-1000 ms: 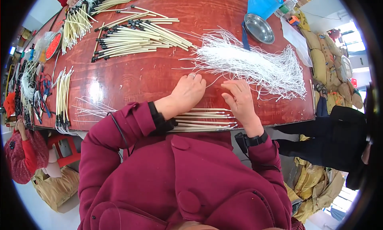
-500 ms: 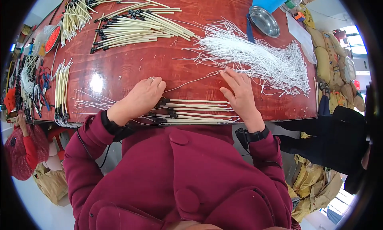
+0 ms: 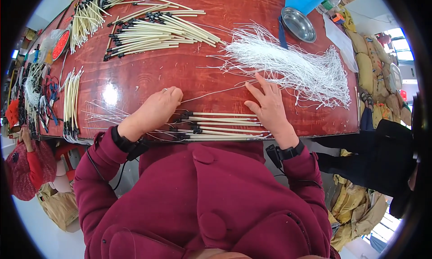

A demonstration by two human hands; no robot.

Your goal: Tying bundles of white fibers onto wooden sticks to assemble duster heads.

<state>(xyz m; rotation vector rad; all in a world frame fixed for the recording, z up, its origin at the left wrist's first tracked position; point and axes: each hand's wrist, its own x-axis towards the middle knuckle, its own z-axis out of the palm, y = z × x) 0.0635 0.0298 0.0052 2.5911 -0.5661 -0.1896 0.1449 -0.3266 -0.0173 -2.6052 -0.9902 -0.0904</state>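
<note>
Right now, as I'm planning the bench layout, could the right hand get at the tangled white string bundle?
Probably yes: the right hand is close beside the tangled white string bundle, with nothing visible blocking the way.

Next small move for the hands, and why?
I'd probably ease the left hand slightly leftward to draw the white strand clear: it runs from that hand to the right hand, at the near edge of the white strand pile. Whether its far end is free is unclear.
</note>
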